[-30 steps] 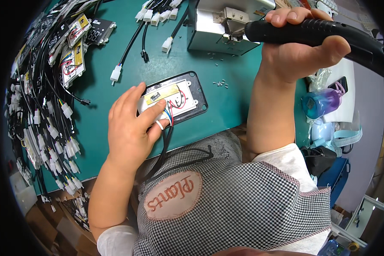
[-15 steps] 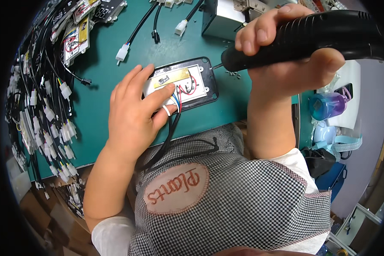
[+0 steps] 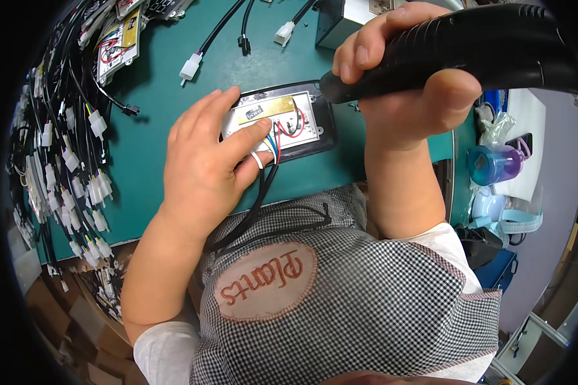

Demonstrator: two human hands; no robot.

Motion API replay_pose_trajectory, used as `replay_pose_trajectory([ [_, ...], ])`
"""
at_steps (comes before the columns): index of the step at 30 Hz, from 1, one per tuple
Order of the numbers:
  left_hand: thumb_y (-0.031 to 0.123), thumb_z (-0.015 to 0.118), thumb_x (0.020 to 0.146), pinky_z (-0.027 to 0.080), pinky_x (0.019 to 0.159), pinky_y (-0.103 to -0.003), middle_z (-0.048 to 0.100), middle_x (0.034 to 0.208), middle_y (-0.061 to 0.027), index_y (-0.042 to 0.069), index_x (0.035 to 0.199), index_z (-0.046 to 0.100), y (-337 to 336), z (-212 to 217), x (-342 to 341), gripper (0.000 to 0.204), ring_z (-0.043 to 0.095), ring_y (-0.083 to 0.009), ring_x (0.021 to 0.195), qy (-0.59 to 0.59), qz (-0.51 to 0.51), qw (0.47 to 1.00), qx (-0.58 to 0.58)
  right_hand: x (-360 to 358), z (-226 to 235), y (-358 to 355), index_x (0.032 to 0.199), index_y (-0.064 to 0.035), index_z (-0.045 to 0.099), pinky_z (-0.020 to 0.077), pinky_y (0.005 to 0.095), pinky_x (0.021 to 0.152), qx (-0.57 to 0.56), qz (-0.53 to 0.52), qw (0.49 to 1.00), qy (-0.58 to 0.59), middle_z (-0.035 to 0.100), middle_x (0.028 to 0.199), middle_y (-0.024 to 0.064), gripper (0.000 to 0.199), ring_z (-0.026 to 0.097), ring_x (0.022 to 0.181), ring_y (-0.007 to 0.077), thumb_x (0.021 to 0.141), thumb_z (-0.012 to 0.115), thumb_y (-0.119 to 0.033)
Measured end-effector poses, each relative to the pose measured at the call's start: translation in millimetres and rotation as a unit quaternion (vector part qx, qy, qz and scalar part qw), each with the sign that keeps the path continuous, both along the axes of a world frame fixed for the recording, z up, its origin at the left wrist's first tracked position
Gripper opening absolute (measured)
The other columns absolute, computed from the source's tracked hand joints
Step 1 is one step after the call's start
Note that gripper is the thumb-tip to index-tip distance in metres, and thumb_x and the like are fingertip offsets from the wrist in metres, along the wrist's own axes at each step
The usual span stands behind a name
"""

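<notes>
My left hand [image 3: 212, 160] lies flat on a small white circuit board [image 3: 282, 119] in a black housing [image 3: 324, 128] on the green mat, fingers pressing its left part. Coloured wires and a black cable [image 3: 257, 205] run from the board toward my apron. My right hand [image 3: 404, 90] grips a black electric screwdriver [image 3: 488, 48], its front end just above the housing's upper right corner. The bit itself is hidden by the tool's body.
Many black cables with white connectors [image 3: 77, 160] hang along the mat's left edge. More boards [image 3: 119, 45] lie at the upper left. A grey metal box [image 3: 347, 19] stands behind the housing. A purple bottle [image 3: 491, 163] and a face mask [image 3: 504, 215] are at the right.
The view has closed in on the board. My right hand has brought the screwdriver down and left, over the housing's upper right corner. My left hand stays on the board.
</notes>
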State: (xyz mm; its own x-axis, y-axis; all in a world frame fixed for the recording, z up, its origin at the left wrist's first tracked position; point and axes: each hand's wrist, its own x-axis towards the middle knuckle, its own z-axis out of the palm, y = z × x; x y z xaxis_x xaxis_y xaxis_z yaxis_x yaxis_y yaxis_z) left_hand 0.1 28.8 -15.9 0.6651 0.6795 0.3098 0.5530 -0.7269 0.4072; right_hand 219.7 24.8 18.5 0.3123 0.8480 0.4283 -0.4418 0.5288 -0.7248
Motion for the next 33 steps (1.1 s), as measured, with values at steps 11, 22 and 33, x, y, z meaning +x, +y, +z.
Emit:
replay_pose_trajectory([
  [11,0.017,0.085,0.064,0.044,0.099,-0.046,0.059,0.132,-0.0160,0.018,0.109,0.074,-1,0,-1,0.047,0.056,-0.0366,0.120,-0.002,0.004,1.000,-0.003,-1,4,7,0.102,0.0001,0.053,0.0499,0.0285,0.054,-0.038,0.064,0.995,-0.065,0.059,0.072,0.0107,0.080,0.060,0.061,0.0197,0.060,0.091,-0.055],
  [22,0.019,0.085,0.064,0.044,0.100,-0.046,0.059,0.133,-0.0160,0.016,0.108,0.074,0,0,0,0.046,0.055,-0.0376,0.121,-0.009,0.000,1.000,-0.007,9,-6,-10,0.112,-0.0057,0.053,0.0510,0.0370,0.058,-0.040,-0.099,0.979,-0.173,0.057,0.074,0.0089,0.081,0.057,0.059,0.0219,0.076,0.062,-0.078],
  [33,0.016,0.083,0.065,0.043,0.100,-0.047,0.058,0.134,-0.0167,0.016,0.110,0.073,0,1,1,0.047,0.056,-0.0381,0.121,-0.005,-0.005,1.000,-0.004,110,48,23,0.100,-0.0157,0.068,0.0514,0.0395,0.064,0.153,-0.107,0.975,-0.120,0.062,0.073,0.0048,0.080,0.061,0.063,0.0233,0.074,0.050,-0.089],
])
